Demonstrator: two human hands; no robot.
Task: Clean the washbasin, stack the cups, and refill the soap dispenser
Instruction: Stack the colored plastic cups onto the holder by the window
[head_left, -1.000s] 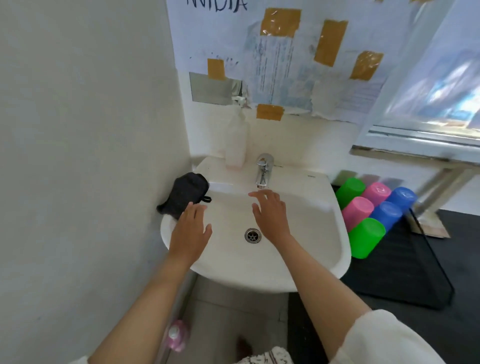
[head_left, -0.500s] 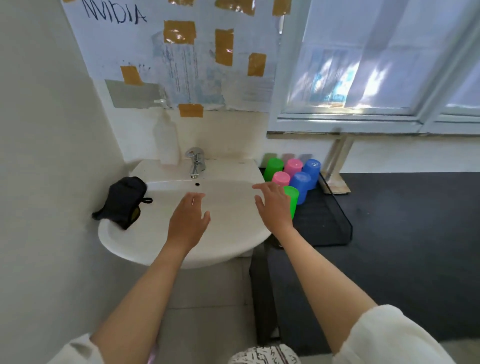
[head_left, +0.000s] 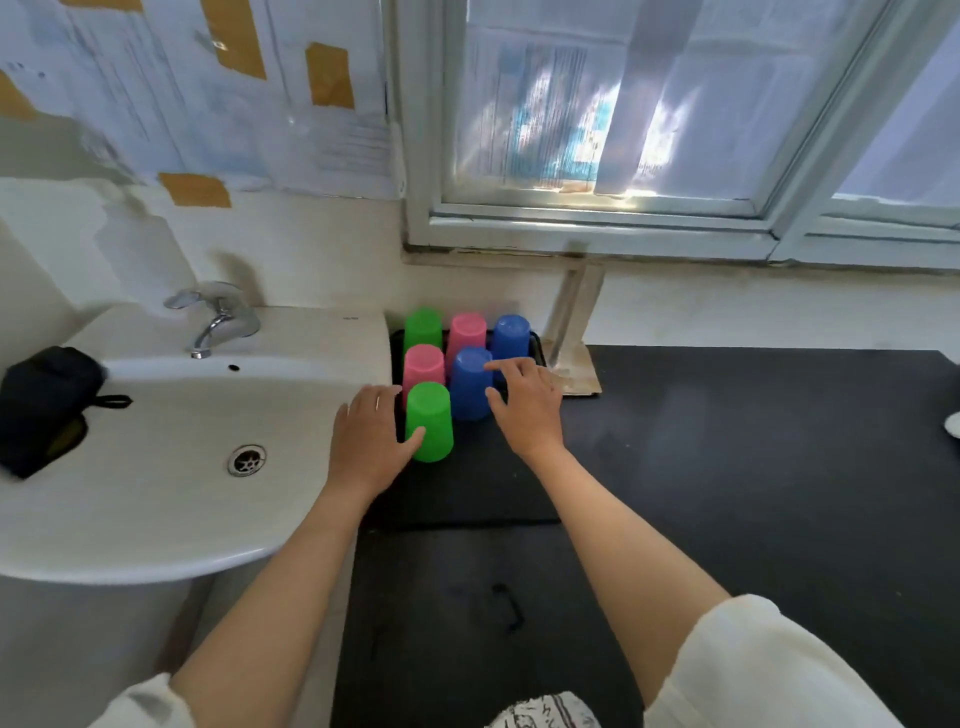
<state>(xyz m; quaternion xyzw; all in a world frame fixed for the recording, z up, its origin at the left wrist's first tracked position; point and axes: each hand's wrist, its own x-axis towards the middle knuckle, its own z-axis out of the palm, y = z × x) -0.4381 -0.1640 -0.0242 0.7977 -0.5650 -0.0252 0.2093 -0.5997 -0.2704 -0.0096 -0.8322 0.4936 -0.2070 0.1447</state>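
Several upside-down plastic cups stand on a black tray (head_left: 483, 499) right of the white washbasin (head_left: 156, 499): a near green cup (head_left: 430, 415), a pink cup (head_left: 423, 364), a blue cup (head_left: 470, 382), and behind them a green cup (head_left: 423, 326), a pink cup (head_left: 467, 330) and a blue cup (head_left: 511, 330). My left hand (head_left: 366, 441) is beside the near green cup, thumb touching its side, fingers straight. My right hand (head_left: 524, 400) hovers by the near blue cup, forefinger over its top. The soap dispenser (head_left: 137, 249) is a blur behind the tap (head_left: 215, 317).
A black cloth pouch (head_left: 44, 405) lies on the basin's left rim. A dark counter (head_left: 753, 467) stretches to the right under the window (head_left: 623, 130). Taped papers (head_left: 208, 93) cover the wall above the basin. A drain (head_left: 247, 460) sits in the bowl.
The view has swung right from the basin to the cups. Both hands moved right, off the bowl, and now flank the near green and blue cups.
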